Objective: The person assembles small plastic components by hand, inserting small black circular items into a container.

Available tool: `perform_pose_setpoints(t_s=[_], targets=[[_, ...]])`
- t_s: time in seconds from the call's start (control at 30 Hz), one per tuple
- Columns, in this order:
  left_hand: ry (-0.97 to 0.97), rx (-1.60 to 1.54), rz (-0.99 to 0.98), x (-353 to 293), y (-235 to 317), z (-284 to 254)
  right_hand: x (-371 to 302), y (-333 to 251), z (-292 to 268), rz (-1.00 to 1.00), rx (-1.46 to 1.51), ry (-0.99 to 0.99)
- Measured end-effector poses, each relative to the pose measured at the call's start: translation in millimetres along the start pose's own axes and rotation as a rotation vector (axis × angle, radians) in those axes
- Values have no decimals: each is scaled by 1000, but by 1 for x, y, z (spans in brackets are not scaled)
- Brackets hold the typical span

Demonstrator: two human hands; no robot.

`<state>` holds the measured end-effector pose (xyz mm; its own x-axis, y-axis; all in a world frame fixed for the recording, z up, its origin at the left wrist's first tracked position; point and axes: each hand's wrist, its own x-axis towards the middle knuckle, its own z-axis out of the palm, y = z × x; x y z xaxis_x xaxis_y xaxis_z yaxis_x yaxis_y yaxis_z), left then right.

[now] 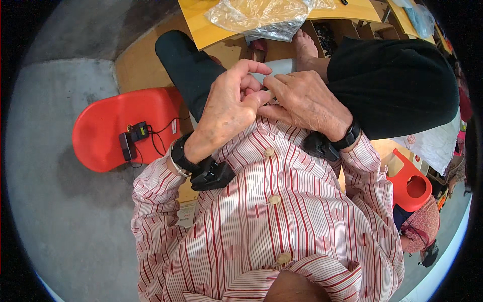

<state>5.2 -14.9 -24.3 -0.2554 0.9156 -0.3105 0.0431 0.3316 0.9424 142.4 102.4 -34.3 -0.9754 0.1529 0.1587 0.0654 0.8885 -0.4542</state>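
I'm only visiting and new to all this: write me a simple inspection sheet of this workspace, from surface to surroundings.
Surface: yellow tabletop at the picture's top, partly covered.
Things in hand: a small item at the fingers, mostly hidden; kind unclear.
Clutter: crumpled clear plastic on the tabletop, overhanging its near edge.
Hands: left hand and right hand close together over the lap, fingers bent.
Cables: black cables beside a black box on a red chair.
Surroundings: grey floor; another person at lower right.

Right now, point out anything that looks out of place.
Black cabled devices lie on the red seat, an odd spot for electronics. Crumpled clear plastic overhangs the edge of the yellow table, looking untidy. No spill shows.
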Motion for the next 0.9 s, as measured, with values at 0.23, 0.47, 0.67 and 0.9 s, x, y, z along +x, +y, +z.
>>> perform_pose_setpoints(t_s=[0.23, 0.47, 0.67, 0.9], targets=[[-14, 7, -11, -1, 2, 1, 0, 1, -1, -31, 32, -20], [-39, 12, 0, 0, -4, -4, 2, -1, 2, -43, 35, -11], [-60, -65, 28, 0, -3, -8, 2, 0, 5, -40, 96, 51], [-172, -130, -7, 0, -1, -18, 8, 0, 4, -57, 113, 70]])
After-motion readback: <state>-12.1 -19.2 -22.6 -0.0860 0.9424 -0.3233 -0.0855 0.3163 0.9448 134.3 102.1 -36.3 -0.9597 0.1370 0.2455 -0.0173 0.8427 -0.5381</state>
